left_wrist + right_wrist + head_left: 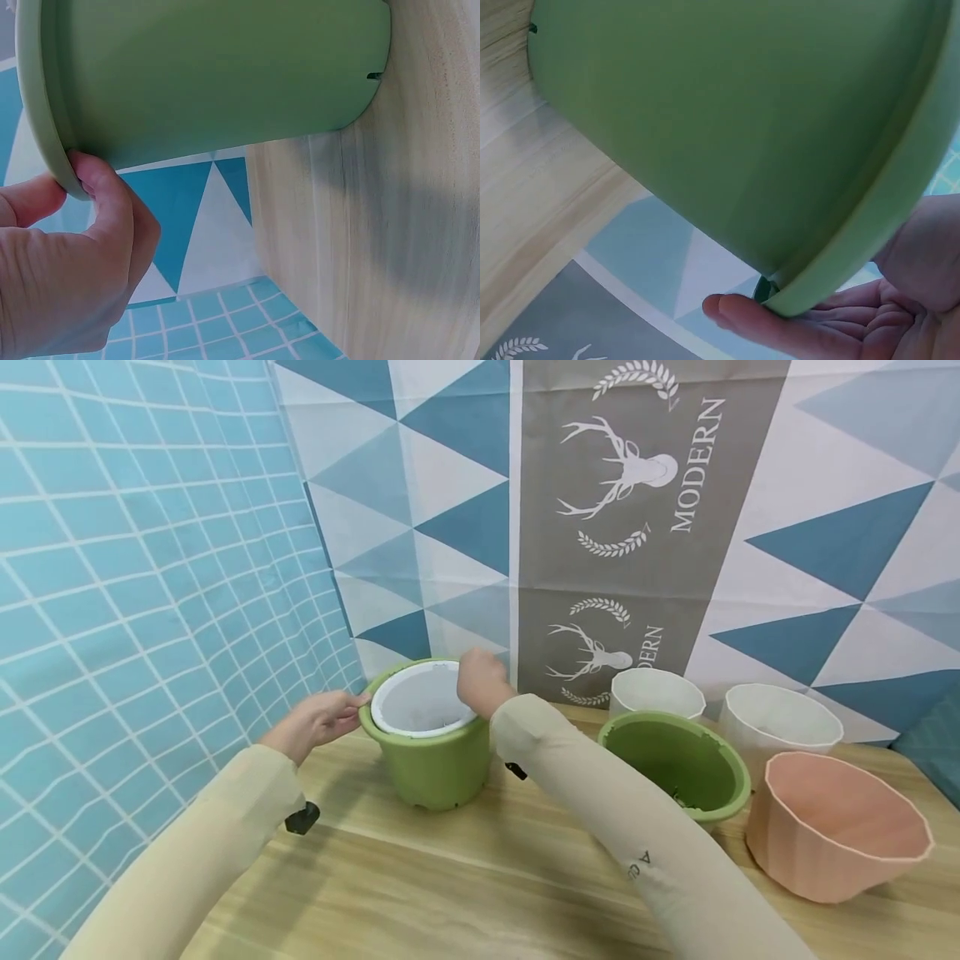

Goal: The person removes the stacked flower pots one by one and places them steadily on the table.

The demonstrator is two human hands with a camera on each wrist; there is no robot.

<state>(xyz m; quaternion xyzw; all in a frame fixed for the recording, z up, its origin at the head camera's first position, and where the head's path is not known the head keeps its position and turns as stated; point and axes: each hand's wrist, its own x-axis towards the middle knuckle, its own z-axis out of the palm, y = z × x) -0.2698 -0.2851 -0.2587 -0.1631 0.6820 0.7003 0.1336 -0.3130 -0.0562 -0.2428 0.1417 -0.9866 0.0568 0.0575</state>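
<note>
A green plastic flowerpot (435,777) stands upright on the wooden table, with a white pot (420,731) nested inside it. My left hand (326,718) pinches the green rim on its left side; in the left wrist view, the thumb and curled forefinger (112,199) meet around that rim. At the opposite side my right hand (483,681) grips the rim. The right wrist view has its fingers (757,319) on the outside below the green lip, while the thumb's tip is hidden behind the rim. Whether it also touches the white pot, I cannot tell.
Right of the nested pair stands another green pot (675,760), partly behind my right forearm. Two white pots (656,689) (772,718) are behind it, near the patterned backdrop. A pink pot (825,860) sits at the far right. Blue grid cloth (150,610) borders the left.
</note>
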